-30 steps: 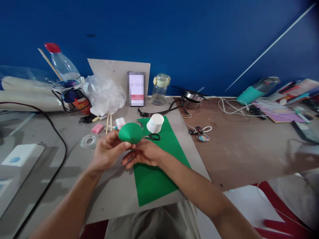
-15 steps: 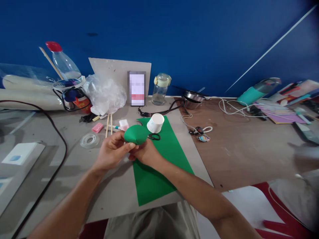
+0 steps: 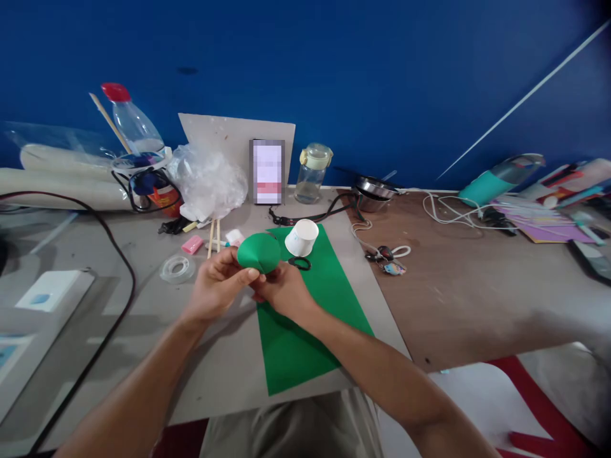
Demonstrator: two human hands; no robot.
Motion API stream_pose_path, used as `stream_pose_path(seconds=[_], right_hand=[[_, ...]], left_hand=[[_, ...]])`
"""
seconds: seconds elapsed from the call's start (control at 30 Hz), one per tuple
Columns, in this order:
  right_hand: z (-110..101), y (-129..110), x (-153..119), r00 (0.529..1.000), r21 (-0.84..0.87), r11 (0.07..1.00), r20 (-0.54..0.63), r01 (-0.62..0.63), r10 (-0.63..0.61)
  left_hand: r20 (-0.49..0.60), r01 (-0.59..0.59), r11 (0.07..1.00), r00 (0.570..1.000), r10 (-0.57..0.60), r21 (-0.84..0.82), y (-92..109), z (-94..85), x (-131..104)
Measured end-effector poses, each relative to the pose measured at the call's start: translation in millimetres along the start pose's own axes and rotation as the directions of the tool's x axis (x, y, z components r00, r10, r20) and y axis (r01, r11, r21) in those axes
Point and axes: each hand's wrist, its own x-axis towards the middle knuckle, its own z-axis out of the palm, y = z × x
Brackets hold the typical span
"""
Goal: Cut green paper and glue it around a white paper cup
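A small green paper cone (image 3: 259, 252) is held up between both hands, its point toward me. My left hand (image 3: 220, 283) pinches its lower left edge with thumb and fingers. On the lower right, my right hand (image 3: 282, 287) grips the same cone, its fingertips partly hidden behind the paper. Under and beyond the right hand lies a green paper sheet (image 3: 315, 305) on the grey board. A white paper cup (image 3: 302, 238) stands on the sheet's far end, with black scissor handles (image 3: 300, 263) just in front of it.
A tape roll (image 3: 177, 269), a pink eraser (image 3: 192, 244) and wooden sticks (image 3: 214, 239) lie to the left. Behind are a plastic bag (image 3: 210, 181), a phone (image 3: 267, 172) and a glass jar (image 3: 312, 173). Keys (image 3: 392, 268) and cables lie to the right.
The whole view has shifted slightly, with objects appearing a little farther right. The cone has turned slightly in the hands, and both hands keep hold of it.
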Motion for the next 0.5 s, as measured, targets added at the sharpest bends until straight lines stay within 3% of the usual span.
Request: stream_pose_path(seconds=[0.07,0.13,0.23,0.33,0.4,0.5], right_hand=[[2,1,0,1.0,-0.055,0.999,-0.012,-0.002,0.002],[-1,-1,1,0.989,0.045,0.996,0.13,-0.078,0.071],[-9,-6,5,0.907,0.265,0.933,0.402,-0.246,0.125],[-18,-10,8,0.824,0.307,0.89,0.554,-0.337,0.121],[-20,-11,8,0.82,0.272,0.903,0.557,-0.334,0.135],[-17,-9,6,0.895,0.168,0.952,0.412,-0.256,0.168]], left_hand=[[0.01,0.019,1.0,1.0,-0.019,0.012,0,3.1,-1],[0.004,0.023,1.0,1.0,-0.023,0.02,1,5.2,-2],[-0.029,0.023,1.0,0.999,-0.022,0.014,4,4.3,-3],[-0.043,0.05,0.999,0.998,-0.05,0.004,6,2.1,-4],[-0.035,0.048,0.999,0.998,-0.048,0.014,7,2.7,-4],[-0.022,0.032,0.998,0.999,-0.031,0.046,8,8.6,-4]])
